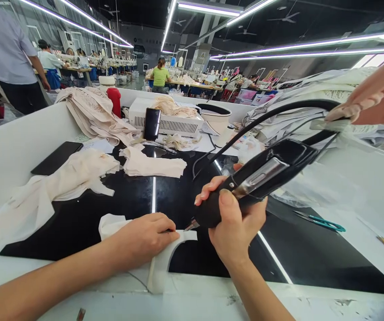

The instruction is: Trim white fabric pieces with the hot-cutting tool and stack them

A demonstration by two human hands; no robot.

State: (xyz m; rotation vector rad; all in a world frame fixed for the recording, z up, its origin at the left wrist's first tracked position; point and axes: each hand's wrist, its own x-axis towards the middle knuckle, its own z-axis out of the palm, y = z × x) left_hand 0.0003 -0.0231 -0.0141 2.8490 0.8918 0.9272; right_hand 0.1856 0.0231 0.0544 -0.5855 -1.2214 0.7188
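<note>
A black handheld tool (pixel 262 174) with a silver switch plate is held in my right hand (pixel 235 218), its fingers wrapped round the lower body. The tool's narrow metal tip (pixel 192 225) points down and left, at the edge of a white fabric piece (pixel 160 267). My left hand (pixel 150 236) presses on that fabric just left of the tip, fingers bent together and thumb tucked under. The fabric has a curved edge and lies partly on a black glossy board (pixel 131 196), partly over its front edge.
Cream fabric pieces (pixel 154 164) lie behind my hands, with more (pixel 78 171) at left. A dark phone (pixel 57 158) is at left, another (pixel 152 124) stands against a white vented box (pixel 178 127). Teal scissors (pixel 322 221) lie right. Another person's hand (pixel 362 100) is at the cord.
</note>
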